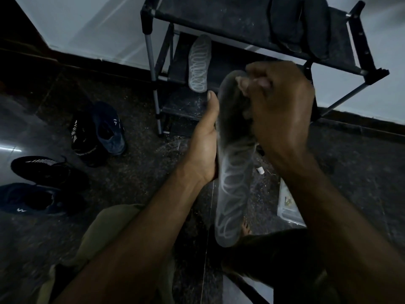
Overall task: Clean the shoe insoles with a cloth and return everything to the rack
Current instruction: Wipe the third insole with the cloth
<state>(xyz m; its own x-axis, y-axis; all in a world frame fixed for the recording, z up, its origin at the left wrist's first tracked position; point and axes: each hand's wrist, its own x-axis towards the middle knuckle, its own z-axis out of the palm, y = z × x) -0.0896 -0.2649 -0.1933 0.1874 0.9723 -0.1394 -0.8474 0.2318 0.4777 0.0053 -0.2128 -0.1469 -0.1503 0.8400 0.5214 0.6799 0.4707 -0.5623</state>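
Note:
My left hand grips a grey insole with a pale looped pattern along its left edge, holding it upright in front of the rack. My right hand is bunched around a dark cloth and presses it against the insole's upper half. A matching patterned insole lies on the middle shelf of the black shoe rack. Two dark insoles rest on the rack's top shelf at the right.
On the dark speckled floor at the left stand a black striped shoe and a blue shoe, with another black shoe and blue shoe nearer me. A clear plastic box sits at the right. A white wall runs behind.

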